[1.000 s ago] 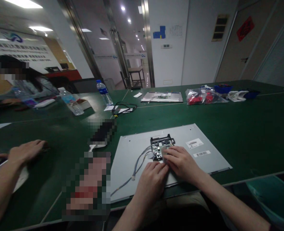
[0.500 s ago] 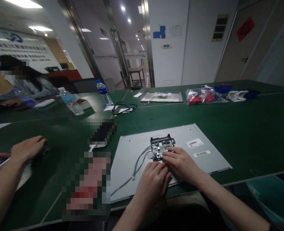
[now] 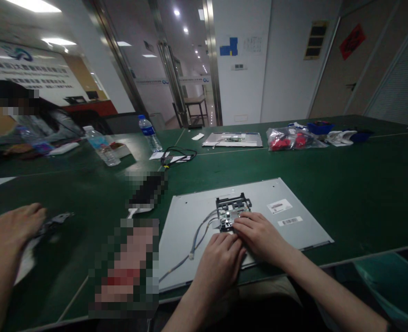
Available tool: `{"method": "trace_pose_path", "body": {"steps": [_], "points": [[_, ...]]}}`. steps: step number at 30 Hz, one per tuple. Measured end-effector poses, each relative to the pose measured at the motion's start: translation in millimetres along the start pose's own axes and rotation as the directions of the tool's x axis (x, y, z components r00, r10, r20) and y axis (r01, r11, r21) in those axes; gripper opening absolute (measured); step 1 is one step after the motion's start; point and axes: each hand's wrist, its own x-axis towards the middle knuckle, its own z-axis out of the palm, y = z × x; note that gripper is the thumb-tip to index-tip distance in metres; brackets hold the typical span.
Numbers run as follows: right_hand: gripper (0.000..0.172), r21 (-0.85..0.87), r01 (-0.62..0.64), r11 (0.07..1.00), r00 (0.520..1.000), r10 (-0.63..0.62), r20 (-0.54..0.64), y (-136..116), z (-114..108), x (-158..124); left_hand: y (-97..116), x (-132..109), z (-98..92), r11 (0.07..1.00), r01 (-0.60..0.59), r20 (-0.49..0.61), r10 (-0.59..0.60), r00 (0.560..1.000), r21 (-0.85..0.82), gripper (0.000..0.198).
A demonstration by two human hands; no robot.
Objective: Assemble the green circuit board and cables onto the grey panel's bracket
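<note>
A flat grey metal display panel (image 3: 190, 221) lies on the green table in front of me, two labels on its right part. On its middle sits a black plastic bracket (image 3: 233, 199) with a small circuit board (image 3: 228, 215). Grey and blue wires (image 3: 197, 240) run from the board to the left. My right hand (image 3: 261, 234) has its fingers together and bent over the board's near right corner. Beside it, my left hand (image 3: 221, 256) is curled at the board's near edge, touching the right fingers. Whatever lies under the left fingertips is hidden.
On the left another person's hand (image 3: 15, 226) is over a crumpled grey and white item. Blurred-out objects lie left of the panel. Bottles (image 3: 150, 133), a black cable (image 3: 185, 154), a second panel (image 3: 233, 139) and a plastic bag (image 3: 290, 139) stand or lie farther back.
Both my hands and the panel stay practically where they were. The other person's hand on the left has drawn back leftward, exposing more of the crumpled item.
</note>
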Motion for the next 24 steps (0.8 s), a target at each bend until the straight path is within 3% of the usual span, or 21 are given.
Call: {"method": "trace_pose_path", "body": {"steps": [24], "points": [[0.03, 0.002, 0.008, 1.0, 1.0, -0.008, 0.0, 1.0, 0.8, 0.7, -2.1, -1.9, 3.9, 1.0, 0.019, 0.054, -0.018, 0.998, -0.015, 0.012]]}}
